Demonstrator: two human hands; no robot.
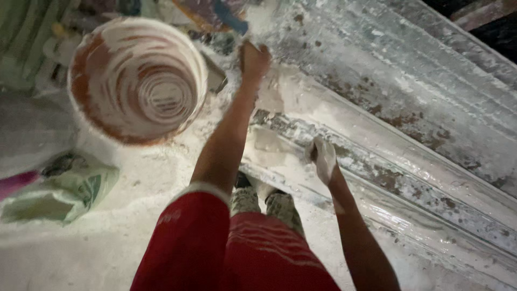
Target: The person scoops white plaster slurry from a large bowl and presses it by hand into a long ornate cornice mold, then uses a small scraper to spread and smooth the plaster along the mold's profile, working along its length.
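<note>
A long white plaster moulding (388, 140) with ridges and brown patches runs diagonally from the top middle to the lower right. My left hand (253, 59) is stretched far out, its fingers curled into a fist against the moulding's upper end; whether it grips anything is hidden. My right hand (324, 157), coated in white plaster, presses on a ridge of the moulding nearer to me, and its fingers are too smeared to read. A round orange bucket (137, 81), streaked inside with white plaster, sits at the upper left.
A crumpled pale green sack (64, 188) lies on the white, powder-covered floor (134, 226) at the left, with a pink object (13, 183) beside it. My plaster-speckled feet (264, 202) stand against the moulding's near edge. Colourful clutter fills the top left.
</note>
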